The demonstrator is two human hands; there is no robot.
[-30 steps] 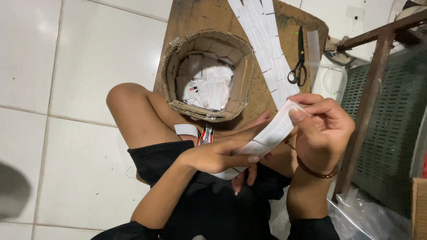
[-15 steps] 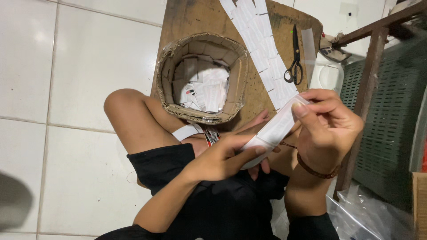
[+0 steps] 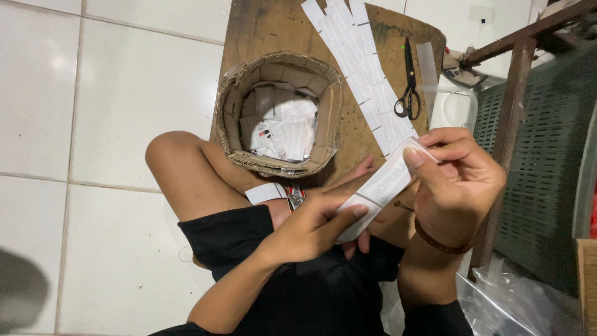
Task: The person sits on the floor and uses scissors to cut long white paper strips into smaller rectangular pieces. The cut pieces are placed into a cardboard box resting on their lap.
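Note:
I sit cross-legged on a white tiled floor. Both hands hold one white paper strip (image 3: 380, 188) above my lap. My left hand (image 3: 311, 227) pinches its lower end with thumb and forefinger. My right hand (image 3: 457, 180), with a dark bracelet at the wrist, grips its upper end between thumb and fingers. Just ahead of my knee stands a round cardboard container (image 3: 277, 112) with several small white paper pieces inside. More white strips (image 3: 360, 74) lie in a row on the brown board (image 3: 267, 31).
Black scissors (image 3: 407, 84) lie on the board beside the strips, next to a clear tape piece. A rusty metal frame (image 3: 516, 124) with green mesh stands at the right. Clear plastic bags (image 3: 516, 305) lie at the lower right. A small white paper (image 3: 264, 193) rests on my leg.
The view has shifted slightly. Both hands stay on the strip, and my right fingers have adjusted their pinch at its upper end.

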